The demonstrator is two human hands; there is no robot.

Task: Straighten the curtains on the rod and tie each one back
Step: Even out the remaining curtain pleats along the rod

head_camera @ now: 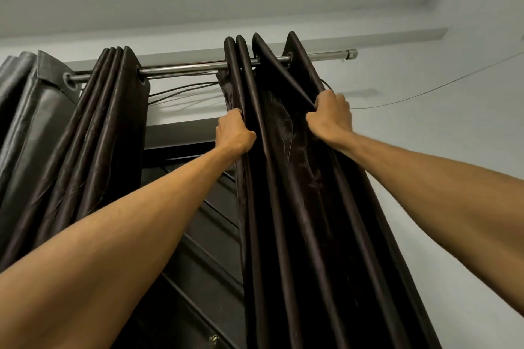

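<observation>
Gripping the right curtain (297, 193) with both hands, just under the rod (184, 66). It hangs bunched toward the rod's capped end, folds uneven, no tie-back on it in view. The left curtain (93, 136) is bunched toward the rod's other end. My left hand (234, 133) is below the rod at the curtain's inner edge, fingers curled tight round a fold. My right hand (329, 116) is below the rod at the outer edge, fingers clamped on the last fold. Risk, my guess: pulling down instead of along the rod could jam an eyelet (289, 57) or strain the rod's mount. Loose wires (184, 89) run just under the rod behind the fabric, and a thin cable (425, 91) passes by my right knuckles, so a hard tug could snag it.
</observation>
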